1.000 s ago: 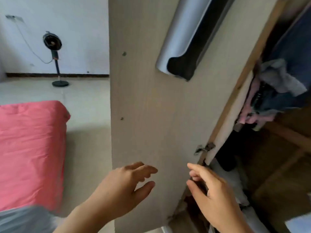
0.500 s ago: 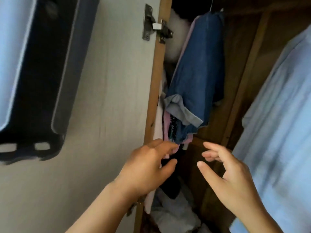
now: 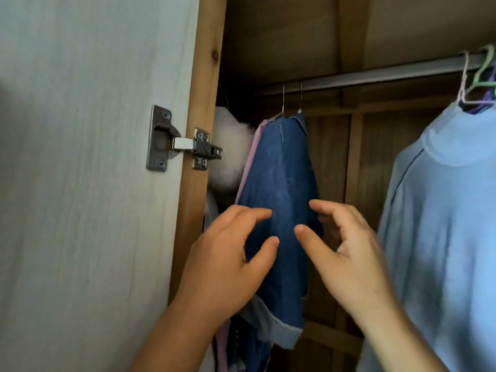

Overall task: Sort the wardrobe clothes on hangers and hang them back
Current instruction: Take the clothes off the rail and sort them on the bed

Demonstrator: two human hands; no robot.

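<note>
Both hands reach into the wardrobe with fingers spread and loosely curved, holding nothing: the left hand (image 3: 225, 267) and right hand (image 3: 346, 253) flank the dark blue denim garment (image 3: 279, 200), which hangs on a thin wire hanger (image 3: 283, 103) from the grey metal rail (image 3: 375, 76). Whether any fingertip touches the cloth is unclear. Denim looks soft but fairly heavy; lifting by the hanger's hook seems best. A pale blue shirt (image 3: 445, 224) hangs right.

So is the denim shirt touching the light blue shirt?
Apart. The head view shows bare wooden back panel between the denim shirt and the light blue shirt, all the way down.
</note>
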